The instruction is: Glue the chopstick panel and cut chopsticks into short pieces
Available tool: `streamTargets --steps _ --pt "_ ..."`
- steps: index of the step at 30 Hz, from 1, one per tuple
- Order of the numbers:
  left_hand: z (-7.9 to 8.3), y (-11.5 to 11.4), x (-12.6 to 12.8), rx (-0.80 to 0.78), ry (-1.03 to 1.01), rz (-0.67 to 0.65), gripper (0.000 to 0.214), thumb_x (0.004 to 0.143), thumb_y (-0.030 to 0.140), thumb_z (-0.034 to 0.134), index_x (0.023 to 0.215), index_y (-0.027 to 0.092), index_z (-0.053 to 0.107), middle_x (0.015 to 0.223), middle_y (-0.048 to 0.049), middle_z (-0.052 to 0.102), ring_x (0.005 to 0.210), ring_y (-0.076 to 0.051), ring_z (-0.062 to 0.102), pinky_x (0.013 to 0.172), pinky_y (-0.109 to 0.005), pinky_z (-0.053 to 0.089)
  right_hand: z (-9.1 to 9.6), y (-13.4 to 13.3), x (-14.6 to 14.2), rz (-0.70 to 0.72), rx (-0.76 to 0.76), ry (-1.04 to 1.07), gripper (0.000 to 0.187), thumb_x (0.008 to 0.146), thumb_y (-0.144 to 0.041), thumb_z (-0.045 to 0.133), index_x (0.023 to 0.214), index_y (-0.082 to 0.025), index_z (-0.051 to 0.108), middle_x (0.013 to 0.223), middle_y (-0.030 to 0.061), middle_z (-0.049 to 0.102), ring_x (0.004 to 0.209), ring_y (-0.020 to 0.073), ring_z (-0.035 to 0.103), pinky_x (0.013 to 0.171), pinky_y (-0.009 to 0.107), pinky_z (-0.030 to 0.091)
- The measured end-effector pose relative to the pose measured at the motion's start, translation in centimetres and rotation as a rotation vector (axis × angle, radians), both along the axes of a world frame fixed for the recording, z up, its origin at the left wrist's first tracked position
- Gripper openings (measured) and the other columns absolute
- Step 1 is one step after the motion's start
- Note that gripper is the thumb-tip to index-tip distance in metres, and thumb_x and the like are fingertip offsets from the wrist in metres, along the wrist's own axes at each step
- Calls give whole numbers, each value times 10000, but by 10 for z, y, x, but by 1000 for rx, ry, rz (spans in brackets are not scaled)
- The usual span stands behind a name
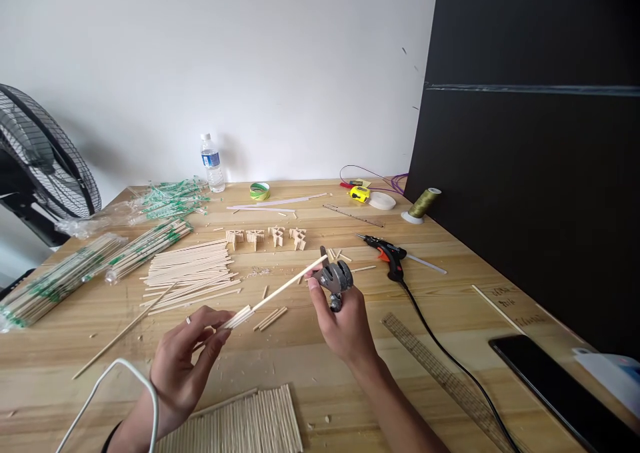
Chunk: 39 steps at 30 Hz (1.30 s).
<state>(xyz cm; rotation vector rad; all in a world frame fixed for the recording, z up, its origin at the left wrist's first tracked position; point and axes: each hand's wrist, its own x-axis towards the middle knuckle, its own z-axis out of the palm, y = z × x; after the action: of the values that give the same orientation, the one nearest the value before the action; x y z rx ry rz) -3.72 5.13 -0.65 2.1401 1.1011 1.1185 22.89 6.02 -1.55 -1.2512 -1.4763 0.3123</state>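
Clock directions from mid-view. Left hand [183, 356] at 8 o'clock has a snug fingertip pinch, thumb against fingers, on a little bunch of short sticks [240, 316]. A long stick [287, 285] runs from that bunch up toward 1, its far end by the head of a metal tool [336, 276]. Right hand [345, 320], between 5 and 6, is wrapped round the tool; can't tell if its jaws are biting the stick.

What'd worry me: only the one pinch clearly steadies things, so a twist from the tool could skew the bunch or snap the thin stick. The right thumb's close to the head too, so a slip could nip it. Also, the white cable [113, 366] at 8 crosses the left wrist in view and might snag if that arm swings.
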Motion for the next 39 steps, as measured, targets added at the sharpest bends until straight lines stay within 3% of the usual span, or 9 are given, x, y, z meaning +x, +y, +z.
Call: streamTargets --steps 6,12,17,21,26,30,39 --pt "4 -4 4 80 50 -43 201 964 126 586 1103 214 700 852 -25 715 708 -130 671 625 -204 532 -3 1 0 19 55 -50 162 968 -172 549 1102 -232 615 1029 75 695 963 231 677 873 350 523" --pt "0 -9 3 122 39 -44 243 967 104 578 1148 232 678 893 -38 721 788 -156 698 678 -225 539 -8 -4 -14 151 92 -178 496 789 -25 557 1231 -251 572 1146 104 674 1102 278 646 943 422 537" --pt "0 -15 7 82 -16 -86 303 963 53 542 1177 236 652 909 -40 706 794 -153 680 706 -241 542 -16 -9 -32 277 126 -221 585 739 -9 551 1272 -251 546 1149 108 672 1071 277 650 924 442 560" --pt "3 -18 10 101 -29 -90 313 949 31 539 1162 227 656 896 -45 706 786 -153 675 694 -240 539 -18 -9 -35 245 155 -250 587 757 4 573 1290 -241 545 1152 117 661 1071 273 644 924 442 558" --pt "4 -20 12 113 -60 -69 303 935 30 558 1128 223 691 916 -63 727 811 -174 686 693 -255 543 -16 -10 -36 150 180 -280 475 745 32 583 1128 -248 584 1020 77 665 959 257 649 841 407 564" --pt "2 -16 12 79 -94 -54 273 944 58 572 1111 221 715 914 -63 733 786 -171 673 684 -262 529 -20 -10 -36 88 128 -339 547 683 55 582 1143 -242 590 1048 91 669 971 280 645 861 437 566" --pt "2 -11 6 75 -45 -69 221 934 70 595 1056 217 707 934 -55 739 816 -173 691 694 -247 539 -14 -8 -33 69 122 -386 496 681 50 583 1077 -248 613 1043 89 654 956 280 632 830 420 560"
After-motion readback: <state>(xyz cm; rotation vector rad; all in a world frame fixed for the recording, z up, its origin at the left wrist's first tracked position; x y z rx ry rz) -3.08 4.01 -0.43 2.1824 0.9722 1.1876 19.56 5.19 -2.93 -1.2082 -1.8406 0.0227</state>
